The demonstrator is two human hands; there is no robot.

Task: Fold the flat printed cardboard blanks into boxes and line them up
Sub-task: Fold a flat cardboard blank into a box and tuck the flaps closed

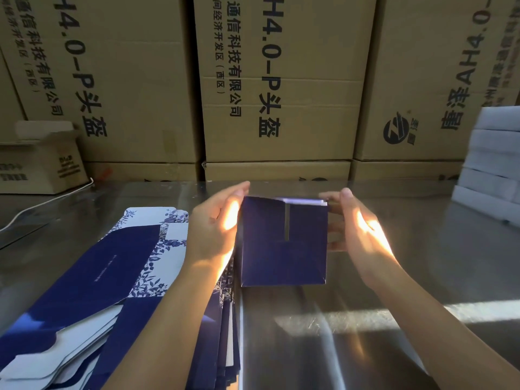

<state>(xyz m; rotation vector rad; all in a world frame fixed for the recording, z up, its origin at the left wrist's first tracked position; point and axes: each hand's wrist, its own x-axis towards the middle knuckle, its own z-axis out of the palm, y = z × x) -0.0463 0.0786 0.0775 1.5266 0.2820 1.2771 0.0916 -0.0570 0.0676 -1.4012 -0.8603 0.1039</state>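
Note:
A dark blue folded box [282, 249] stands on the steel table [365, 291] at the centre, its tucked flaps facing me with a narrow slit between them. My left hand [213, 229] presses flat against its left side. My right hand [357, 229] grips its right side, fingers curled behind the wall. A stack of flat blanks [118, 277], dark blue with white floral print, lies to the left under my left forearm, fanned toward the near edge.
Large brown shipping cartons [275, 80] form a wall along the table's far edge. A small open carton [42, 161] and a white cable [42, 204] sit far left. A stack of white boxes [492, 159] stands at the far right.

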